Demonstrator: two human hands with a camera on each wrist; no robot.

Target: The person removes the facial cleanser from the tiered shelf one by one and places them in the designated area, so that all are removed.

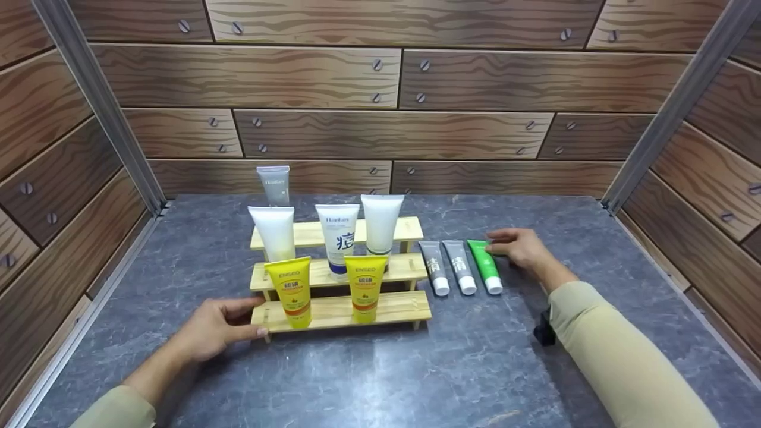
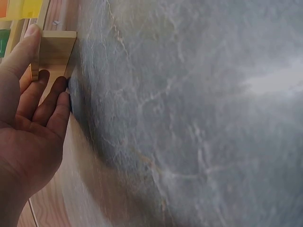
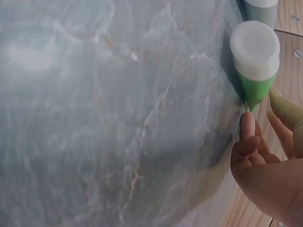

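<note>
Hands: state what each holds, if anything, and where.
The left hand holds the wooden rack by the left end of its lowest step. The right hand is at the right edge of the green tube; whether gripped cannot be told.

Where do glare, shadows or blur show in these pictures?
Head view: glare on the table below the wooden rack, shadow beneath the left hand; left wrist: glare at the right edge, shadow beside the hand; right wrist: glare at upper left, shadow near the right hand, white cap slightly soft.
</note>
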